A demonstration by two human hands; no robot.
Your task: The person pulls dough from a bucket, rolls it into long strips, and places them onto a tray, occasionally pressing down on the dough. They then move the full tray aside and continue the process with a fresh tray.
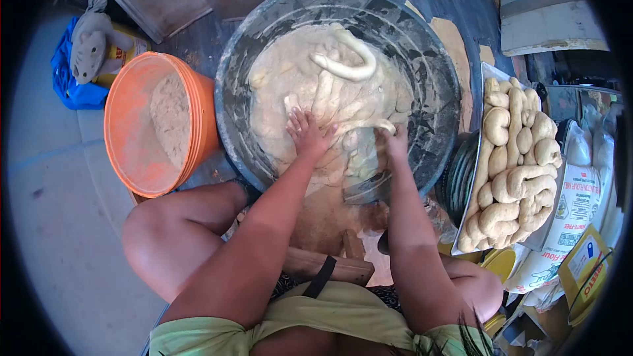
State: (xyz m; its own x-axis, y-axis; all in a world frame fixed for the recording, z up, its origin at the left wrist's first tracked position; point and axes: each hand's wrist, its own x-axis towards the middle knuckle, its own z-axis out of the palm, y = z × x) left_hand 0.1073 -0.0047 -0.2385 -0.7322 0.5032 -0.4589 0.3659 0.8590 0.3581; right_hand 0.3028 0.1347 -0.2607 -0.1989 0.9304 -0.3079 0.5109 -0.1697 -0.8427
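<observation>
A large dark round tub (227,102) in front of me holds pale dough strips and flour (283,66). My left hand (308,133) lies on the dough with its fingers spread. Its fingertips rest against several strips that fan out under it. My right hand (397,142), near the right side of the tub, has its fingers closed round the end of a dough strip (366,124). That strip runs left toward my left hand. Farther back in the tub, a thick curved dough rope (359,69) lies on top of the floury heap.
Left of the tub stands an orange bucket (142,178) with pale powder inside. On the right, a tray (469,214) is piled with dough ropes and lumps (511,184). Beyond it are printed flour sacks (577,207) and a yellow container (587,270). A grey stuffed toy (92,46) sits at the back left.
</observation>
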